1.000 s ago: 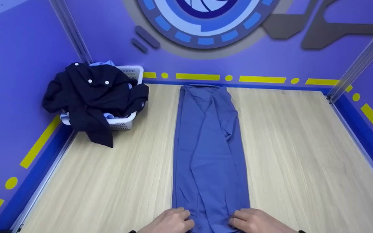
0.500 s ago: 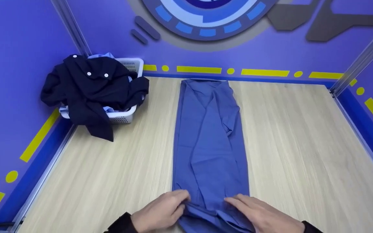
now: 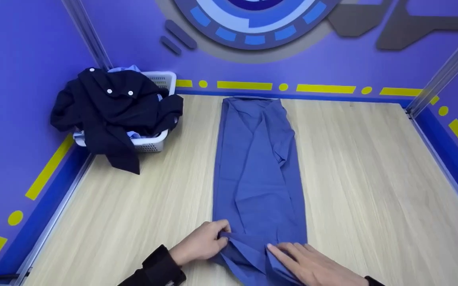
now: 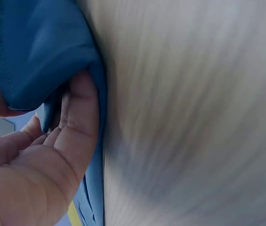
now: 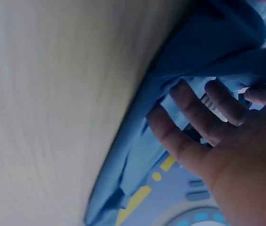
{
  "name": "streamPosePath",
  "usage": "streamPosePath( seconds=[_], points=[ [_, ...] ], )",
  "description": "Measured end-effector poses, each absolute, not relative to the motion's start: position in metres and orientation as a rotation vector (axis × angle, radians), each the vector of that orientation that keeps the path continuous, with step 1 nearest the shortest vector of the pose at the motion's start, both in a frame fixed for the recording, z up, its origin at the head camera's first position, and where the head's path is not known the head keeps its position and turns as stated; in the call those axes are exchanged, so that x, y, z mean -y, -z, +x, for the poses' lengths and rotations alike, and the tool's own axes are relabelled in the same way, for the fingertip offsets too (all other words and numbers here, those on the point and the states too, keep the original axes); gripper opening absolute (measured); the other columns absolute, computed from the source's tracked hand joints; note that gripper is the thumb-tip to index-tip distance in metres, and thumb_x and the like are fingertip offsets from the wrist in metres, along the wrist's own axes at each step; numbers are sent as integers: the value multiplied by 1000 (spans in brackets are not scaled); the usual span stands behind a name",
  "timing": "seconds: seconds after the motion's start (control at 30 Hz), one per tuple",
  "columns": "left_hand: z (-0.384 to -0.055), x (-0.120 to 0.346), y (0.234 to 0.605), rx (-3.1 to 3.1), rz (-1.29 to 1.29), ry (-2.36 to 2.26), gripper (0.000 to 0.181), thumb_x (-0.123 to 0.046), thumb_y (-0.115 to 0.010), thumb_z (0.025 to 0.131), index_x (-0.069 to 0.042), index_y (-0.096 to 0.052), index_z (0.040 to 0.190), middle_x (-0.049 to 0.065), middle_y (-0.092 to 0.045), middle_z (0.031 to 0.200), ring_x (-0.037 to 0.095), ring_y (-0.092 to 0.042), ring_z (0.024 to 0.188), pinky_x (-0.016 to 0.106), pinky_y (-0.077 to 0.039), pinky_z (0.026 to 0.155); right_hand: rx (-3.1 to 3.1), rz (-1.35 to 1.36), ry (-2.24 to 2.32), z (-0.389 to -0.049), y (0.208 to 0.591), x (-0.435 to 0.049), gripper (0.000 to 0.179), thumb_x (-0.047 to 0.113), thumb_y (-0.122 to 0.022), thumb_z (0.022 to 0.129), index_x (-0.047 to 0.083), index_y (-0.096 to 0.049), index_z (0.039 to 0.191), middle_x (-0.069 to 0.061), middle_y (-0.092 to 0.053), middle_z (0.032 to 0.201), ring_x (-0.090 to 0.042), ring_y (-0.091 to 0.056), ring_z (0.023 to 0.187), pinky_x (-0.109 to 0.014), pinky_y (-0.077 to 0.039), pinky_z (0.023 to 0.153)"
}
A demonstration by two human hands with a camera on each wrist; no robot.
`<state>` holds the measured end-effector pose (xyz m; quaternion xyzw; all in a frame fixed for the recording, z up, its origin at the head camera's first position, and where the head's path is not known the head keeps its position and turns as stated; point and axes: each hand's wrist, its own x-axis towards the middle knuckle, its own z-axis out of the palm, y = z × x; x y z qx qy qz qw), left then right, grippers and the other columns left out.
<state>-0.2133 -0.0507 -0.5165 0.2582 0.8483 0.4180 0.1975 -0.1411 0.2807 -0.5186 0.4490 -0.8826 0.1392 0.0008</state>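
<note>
A blue shirt [image 3: 261,174] lies in a long narrow strip down the middle of the table, its near end partly turned up in loose folds. At its left edge my left hand [image 3: 203,242] grips the turned-up cloth. In the left wrist view, the fingers [image 4: 78,117] reach inside the fold, with the thumb on the other side. My right hand [image 3: 308,260] lies over the right side of the near end. Its fingers [image 5: 194,115] are extended and a little spread in the right wrist view, their tips touching the cloth.
A white basket [image 3: 149,143] stands at the back left, heaped with clothes. A black garment [image 3: 113,107] with white buttons hangs over its front rim. Blue panels [image 3: 292,59] enclose the wooden table [image 3: 372,178] at the back and both sides.
Both hands have moved away from the front edge, bringing the shirt's near end up and over. The left hand has gone farthest. The camera view has shifted slightly.
</note>
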Motion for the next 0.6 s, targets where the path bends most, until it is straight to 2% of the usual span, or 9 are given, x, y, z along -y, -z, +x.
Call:
streamPosePath(
  seconds=[0.07,0.17,0.27,0.33,0.4,0.47,0.53,0.6],
  points=[
    [-215,51,516,-2363,702,-1159,10,-2,-60,94,-12,-61,93,-8,-45,68,5,-41,58,21,-35,54,2728,1369,-686,-150,520,-286,81,26,-75,93,6,-35,160,-6,-58,138,-16,-61,118,-40,-58,91],
    [-218,53,514,-2351,667,-1147,6,-5,-61,96,-11,-63,96,-6,-51,73,6,-46,62,23,-39,57,2691,1202,-1089,-168,521,-293,63,-2,-71,86,0,-51,146,-12,-67,126,-19,-67,109,-39,-59,88],
    [-218,55,513,-2398,734,-1149,13,-3,-65,94,-10,-64,105,-5,-59,87,5,-53,72,23,-48,64,2739,956,-1303,-181,523,-299,40,-1,-67,93,-1,-60,132,-14,-72,116,-19,-69,102,-35,-58,83],
    [-216,57,514,-2490,957,-1105,25,5,-68,87,-11,-66,106,-3,-60,98,7,-57,84,23,-53,74,2763,872,-1294,-184,523,-301,38,1,-69,93,0,-60,130,-13,-71,119,-19,-67,106,-32,-57,86],
    [-214,57,517,-2586,1270,-1023,32,13,-66,79,-12,-69,99,-1,-60,106,10,-58,92,24,-53,82,2742,927,-1232,-183,523,-302,45,-1,-73,88,4,-60,130,-8,-68,121,-17,-65,109,-28,-54,89],
    [-211,58,520,-2655,1574,-907,32,14,-65,74,-15,-71,86,1,-59,111,13,-57,99,25,-51,88,2674,1044,-1177,-180,522,-301,51,-5,-76,83,9,-61,129,-9,-61,129,-16,-64,108,-21,-54,84],
    [-208,60,523,-2645,1740,-840,28,9,-66,74,-18,-71,77,2,-62,113,16,-57,100,26,-50,90,2611,1168,-1097,-176,519,-300,52,0,-81,79,15,-63,125,-11,-55,134,-17,-63,109,-20,-54,84],
    [-206,63,525,-2605,1752,-800,13,-6,-73,80,-19,-73,80,1,-62,119,16,-56,102,26,-48,93,2601,1278,-1035,-169,515,-299,47,13,-84,82,21,-64,124,-12,-51,139,-19,-62,113,-24,-56,83]
  ],
)
